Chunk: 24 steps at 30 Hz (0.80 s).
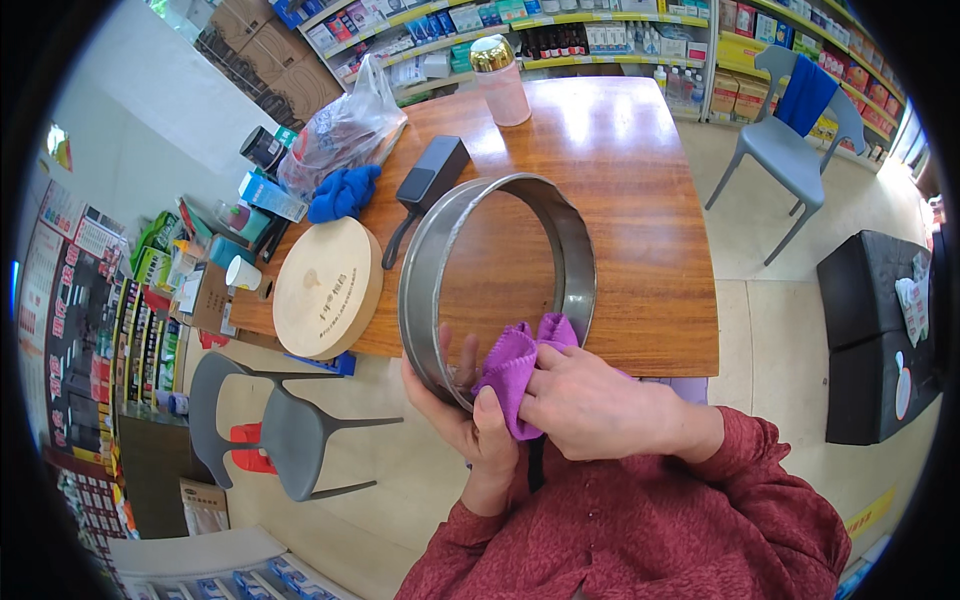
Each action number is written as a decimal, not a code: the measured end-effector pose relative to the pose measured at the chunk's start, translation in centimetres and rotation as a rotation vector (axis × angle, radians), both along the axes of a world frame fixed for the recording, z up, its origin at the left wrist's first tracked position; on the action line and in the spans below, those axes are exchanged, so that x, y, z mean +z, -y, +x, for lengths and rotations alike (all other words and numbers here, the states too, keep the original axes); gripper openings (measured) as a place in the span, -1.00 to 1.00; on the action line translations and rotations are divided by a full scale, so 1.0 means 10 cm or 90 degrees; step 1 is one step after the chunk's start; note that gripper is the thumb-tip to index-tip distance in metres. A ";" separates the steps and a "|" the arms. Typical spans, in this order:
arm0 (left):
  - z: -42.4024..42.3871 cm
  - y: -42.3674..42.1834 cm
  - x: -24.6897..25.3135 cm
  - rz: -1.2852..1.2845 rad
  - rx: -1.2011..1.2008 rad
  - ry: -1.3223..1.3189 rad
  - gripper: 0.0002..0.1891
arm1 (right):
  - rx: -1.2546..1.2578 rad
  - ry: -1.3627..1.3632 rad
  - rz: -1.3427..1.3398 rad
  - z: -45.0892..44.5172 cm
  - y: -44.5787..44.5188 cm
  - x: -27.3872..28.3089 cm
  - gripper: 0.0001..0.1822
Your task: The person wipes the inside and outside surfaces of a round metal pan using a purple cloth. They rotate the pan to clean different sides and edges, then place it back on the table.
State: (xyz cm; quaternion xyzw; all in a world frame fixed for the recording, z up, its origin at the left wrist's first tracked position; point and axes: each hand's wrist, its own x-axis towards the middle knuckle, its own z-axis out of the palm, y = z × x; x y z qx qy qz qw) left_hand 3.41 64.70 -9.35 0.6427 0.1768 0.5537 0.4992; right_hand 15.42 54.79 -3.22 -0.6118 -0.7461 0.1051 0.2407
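Note:
Above the front of a wooden table, I hold up a round metal sieve [421, 292], tilted on its edge. My left hand [480, 442] grips its lower rim, thumb in front and fingers behind. Those fingers show faintly through the sieve's round face, which looks like fine mesh. Bunched in my right hand [596, 401] is a purple cloth [514, 367], pressed against the inner lower rim. Left of the sieve, a round, pale wooden board [322, 292] bearing writing lies on the table.
On the wooden table [645, 247] are a black box-shaped device [435, 172] with a strap, a gold-lidded jar [501, 82], a blue cloth [345, 193], a plastic bag [337, 135] and a paper cup [243, 273]. Grey chairs [292, 435] and a black ottoman [870, 337] stand around.

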 end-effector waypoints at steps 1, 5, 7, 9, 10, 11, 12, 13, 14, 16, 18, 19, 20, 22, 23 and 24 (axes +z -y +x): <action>-0.01 -0.01 0.00 -0.009 0.002 -0.004 -0.15 | 0.011 -0.036 -0.020 0.04 -0.03 -0.01 -0.71; -0.02 0.02 0.09 -0.092 -0.023 -0.010 -0.18 | -0.025 0.024 -0.020 0.29 -0.07 -0.10 -0.79; -0.05 0.05 0.11 -0.113 -0.036 -0.020 -0.16 | -0.100 0.168 -0.013 0.35 -0.06 -0.17 -0.84; -0.05 0.05 0.09 -0.088 -0.040 -0.032 -0.15 | -0.180 0.232 -0.032 0.51 -0.15 -0.13 -0.83; -0.06 0.06 0.10 -0.091 -0.039 -0.034 -0.15 | -0.205 0.202 -0.011 0.57 -0.19 -0.09 -0.78; -0.06 0.06 0.11 -0.093 -0.038 -0.036 -0.16 | -0.231 0.171 0.010 0.59 -0.22 -0.06 -0.73; -0.06 0.06 0.12 -0.095 -0.036 -0.038 -0.16 | -0.265 0.099 0.043 0.56 -0.24 -0.03 -0.72; -0.06 0.07 0.11 -0.130 -0.050 -0.012 -0.20 | -0.298 0.027 0.076 0.49 -0.25 -0.01 -0.71; -0.06 0.09 0.10 -0.166 -0.064 0.014 -0.23 | -0.331 -0.045 0.108 0.42 -0.27 0.01 -0.70; -0.06 0.10 0.02 -0.186 -0.063 0.026 -0.26 | -0.283 -0.160 0.230 0.21 -0.30 -0.08 -0.46; -0.09 0.05 -0.11 -0.156 -0.017 0.002 -0.25 | -0.190 -0.244 0.263 -0.08 -0.33 -0.08 -0.37; -0.10 0.05 -0.08 -0.189 -0.013 0.000 -0.29 | -0.132 -0.290 0.240 -0.17 -0.30 -0.05 -0.33; -0.12 0.06 -0.01 -0.222 -0.009 -0.002 -0.33 | -0.098 -0.352 0.241 -0.21 -0.28 -0.05 -0.35; -0.14 0.07 0.06 -0.295 -0.036 0.026 -0.46 | -0.052 -0.367 0.184 -0.08 -0.22 -0.10 -0.37; -0.14 0.07 0.01 -0.315 -0.058 0.034 -0.47 | -0.029 -0.374 0.155 -0.01 -0.20 -0.14 -0.37; -0.15 0.06 -0.06 -0.332 -0.071 0.042 -0.48 | -0.054 -0.281 0.179 0.01 -0.23 -0.20 -0.41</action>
